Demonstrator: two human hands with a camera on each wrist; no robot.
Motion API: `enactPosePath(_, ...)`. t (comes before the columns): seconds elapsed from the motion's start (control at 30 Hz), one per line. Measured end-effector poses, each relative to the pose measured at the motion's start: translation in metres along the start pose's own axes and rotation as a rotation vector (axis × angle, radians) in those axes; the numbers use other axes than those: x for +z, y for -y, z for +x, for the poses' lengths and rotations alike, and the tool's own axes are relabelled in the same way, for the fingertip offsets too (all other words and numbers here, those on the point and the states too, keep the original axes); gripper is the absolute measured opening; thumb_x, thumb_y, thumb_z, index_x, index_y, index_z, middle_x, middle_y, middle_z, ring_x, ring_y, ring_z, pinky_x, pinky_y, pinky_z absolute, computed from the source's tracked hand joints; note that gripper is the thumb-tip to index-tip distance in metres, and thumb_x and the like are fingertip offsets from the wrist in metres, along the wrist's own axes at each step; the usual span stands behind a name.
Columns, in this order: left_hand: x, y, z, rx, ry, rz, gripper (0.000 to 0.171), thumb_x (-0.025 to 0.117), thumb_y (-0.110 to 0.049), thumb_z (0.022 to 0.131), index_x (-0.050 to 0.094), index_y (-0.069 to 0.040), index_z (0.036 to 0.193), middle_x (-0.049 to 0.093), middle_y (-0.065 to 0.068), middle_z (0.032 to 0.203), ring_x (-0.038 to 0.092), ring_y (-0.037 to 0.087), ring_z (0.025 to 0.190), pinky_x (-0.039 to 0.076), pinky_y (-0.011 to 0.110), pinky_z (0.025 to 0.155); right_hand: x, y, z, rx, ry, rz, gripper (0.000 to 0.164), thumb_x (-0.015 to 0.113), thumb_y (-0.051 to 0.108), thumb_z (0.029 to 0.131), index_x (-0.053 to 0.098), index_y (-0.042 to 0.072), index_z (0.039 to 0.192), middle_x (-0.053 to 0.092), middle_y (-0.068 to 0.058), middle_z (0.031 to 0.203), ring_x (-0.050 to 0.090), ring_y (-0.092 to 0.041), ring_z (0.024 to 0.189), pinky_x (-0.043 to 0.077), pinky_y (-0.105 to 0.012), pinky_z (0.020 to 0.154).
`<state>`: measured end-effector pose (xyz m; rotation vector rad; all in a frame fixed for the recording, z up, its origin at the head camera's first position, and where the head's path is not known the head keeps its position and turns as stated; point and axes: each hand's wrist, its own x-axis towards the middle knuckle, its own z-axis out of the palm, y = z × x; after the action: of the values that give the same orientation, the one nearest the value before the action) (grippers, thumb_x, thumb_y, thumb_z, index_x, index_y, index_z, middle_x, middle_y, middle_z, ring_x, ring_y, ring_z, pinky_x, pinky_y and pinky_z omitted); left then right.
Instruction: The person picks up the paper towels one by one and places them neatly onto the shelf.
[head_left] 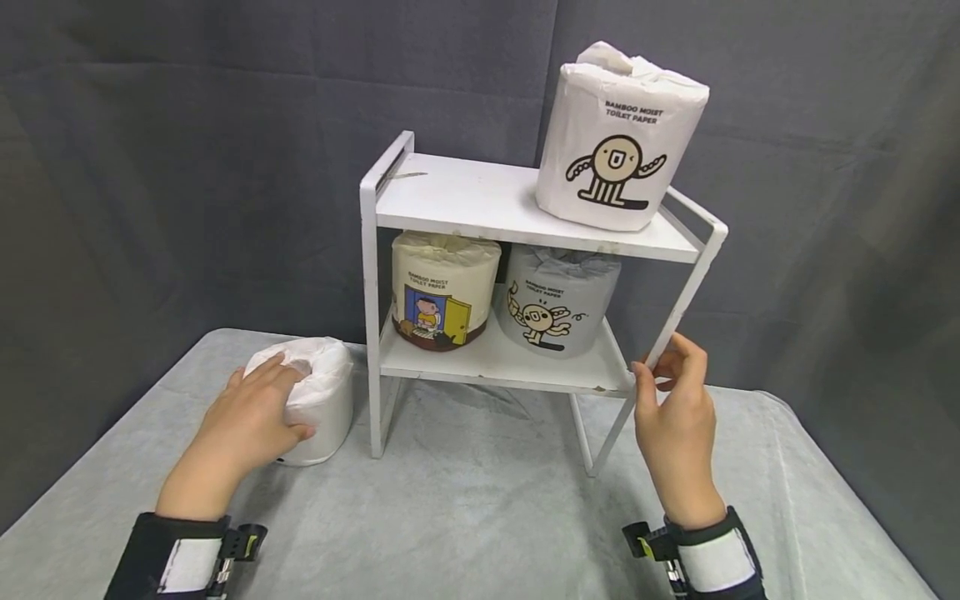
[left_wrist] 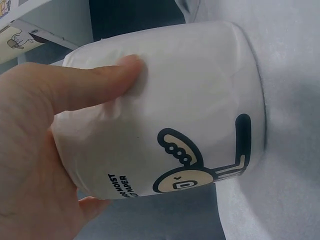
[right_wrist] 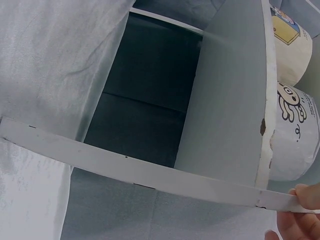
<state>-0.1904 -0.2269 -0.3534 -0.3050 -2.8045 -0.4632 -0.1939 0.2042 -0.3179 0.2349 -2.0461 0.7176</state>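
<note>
At the left of the head view, my left hand grips a white wrapped toilet roll that stands on the table. In the left wrist view the thumb presses one side of that toilet roll, whose printed cartoon figure shows; most of the other fingers are hidden behind it. On the right, my right hand pinches the front right leg of a white two-tier shelf rack, close to the lower shelf. In the right wrist view, the thumb and fingertips hold this narrow leg.
Another white toilet roll stands at the right end of the top shelf. A cream toilet roll and a grey one sit side by side on the lower shelf. A pale cloth covers the table; a dark curtain hangs behind.
</note>
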Motion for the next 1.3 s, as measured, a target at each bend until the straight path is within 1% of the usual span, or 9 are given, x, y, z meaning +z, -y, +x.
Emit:
enactPosePath(0.17, 0.001, -0.004, 0.0, 0.004, -0.016, 0.005, 0.068, 0.088, -0.016, 0.069, 0.058, 0.006, 0.126, 0.054, 0.028, 0.135, 0.036, 0.044, 0.137, 0.02, 0.067, 0.107, -0.002, -0.001, 0.0, 0.007, -0.001, -0.002, 0.046, 0.066, -0.006, 0.091, 0.04, -0.008, 0.129, 0.061, -0.021, 0.09, 0.061, -0.036, 0.077, 0.042, -0.041, 0.067)
enactPosePath(0.37, 0.0, -0.007, -0.001, -0.003, -0.018, 0.042, 0.067, 0.088, -0.018, 0.069, 0.06, 0.007, 0.124, 0.054, 0.028, 0.134, 0.037, 0.044, 0.136, 0.021, 0.068, 0.106, -0.001, -0.001, -0.001, -0.018, -0.01, 0.005, 0.047, 0.066, -0.007, 0.091, 0.04, -0.006, 0.13, 0.062, -0.02, 0.09, 0.063, -0.036, 0.077, 0.045, -0.045, 0.068)
enactPosePath(0.67, 0.002, -0.003, -0.006, 0.047, -0.043, 0.086, 0.067, 0.088, -0.021, 0.071, 0.058, 0.005, 0.125, 0.053, 0.027, 0.136, 0.037, 0.043, 0.135, 0.023, 0.069, 0.105, -0.002, -0.001, -0.002, -0.019, -0.013, -0.001, 0.048, 0.066, -0.007, 0.09, 0.04, -0.006, 0.13, 0.061, -0.02, 0.089, 0.062, -0.036, 0.077, 0.045, -0.046, 0.067)
enactPosePath(0.77, 0.001, 0.002, -0.01, 0.09, -0.063, 0.113, 0.068, 0.089, -0.025, 0.071, 0.059, 0.005, 0.125, 0.052, 0.027, 0.134, 0.039, 0.044, 0.132, 0.025, 0.068, 0.105, -0.001, -0.001, -0.002, -0.013, -0.003, 0.004, 0.047, 0.066, -0.007, 0.091, 0.04, -0.007, 0.13, 0.061, -0.02, 0.09, 0.062, -0.036, 0.077, 0.044, -0.044, 0.066)
enactPosePath(0.87, -0.002, 0.011, -0.013, 0.137, -0.067, 0.146, 0.07, 0.089, -0.031, 0.071, 0.06, 0.004, 0.125, 0.054, 0.026, 0.131, 0.044, 0.044, 0.128, 0.031, 0.065, 0.102, 0.001, -0.001, -0.002, -0.015, 0.004, 0.007, 0.047, 0.066, -0.007, 0.091, 0.04, -0.006, 0.13, 0.061, -0.019, 0.09, 0.062, -0.035, 0.077, 0.044, -0.043, 0.066)
enactPosePath(1.03, -0.013, 0.024, -0.009, 0.187, -0.007, 0.181, 0.074, 0.087, -0.041, 0.073, 0.06, 0.0, 0.129, 0.056, 0.023, 0.131, 0.046, 0.043, 0.127, 0.038, 0.063, 0.096, 0.003, 0.0, -0.004, -0.026, -0.004, 0.011, 0.048, 0.066, -0.008, 0.09, 0.04, -0.006, 0.13, 0.061, -0.02, 0.089, 0.062, -0.035, 0.076, 0.044, -0.044, 0.065)
enactPosePath(1.1, -0.017, 0.029, -0.007, 0.232, 0.014, 0.195, 0.076, 0.086, -0.041, 0.073, 0.059, -0.002, 0.131, 0.057, 0.021, 0.131, 0.046, 0.042, 0.127, 0.038, 0.062, 0.097, 0.002, 0.0, -0.004, -0.03, -0.007, 0.012, 0.048, 0.066, -0.008, 0.09, 0.04, -0.006, 0.13, 0.061, -0.02, 0.089, 0.062, -0.035, 0.076, 0.045, -0.045, 0.064)
enactPosePath(1.17, -0.02, 0.033, -0.006, 0.295, 0.022, 0.22, 0.077, 0.086, -0.041, 0.074, 0.057, -0.003, 0.134, 0.058, 0.019, 0.131, 0.048, 0.04, 0.127, 0.038, 0.06, 0.099, 0.002, -0.001, -0.004, -0.034, -0.011, 0.016, 0.048, 0.066, -0.008, 0.09, 0.039, -0.006, 0.13, 0.06, -0.02, 0.088, 0.062, -0.035, 0.076, 0.045, -0.045, 0.065)
enactPosePath(1.3, -0.022, 0.04, -0.005, 0.427, -0.016, 0.283, 0.078, 0.084, -0.038, 0.076, 0.051, -0.005, 0.138, 0.058, 0.016, 0.133, 0.05, 0.037, 0.126, 0.036, 0.054, 0.102, 0.001, -0.001, -0.003, -0.045, -0.018, 0.024, 0.048, 0.066, -0.008, 0.09, 0.039, -0.005, 0.13, 0.06, -0.02, 0.088, 0.062, -0.036, 0.076, 0.046, -0.046, 0.065)
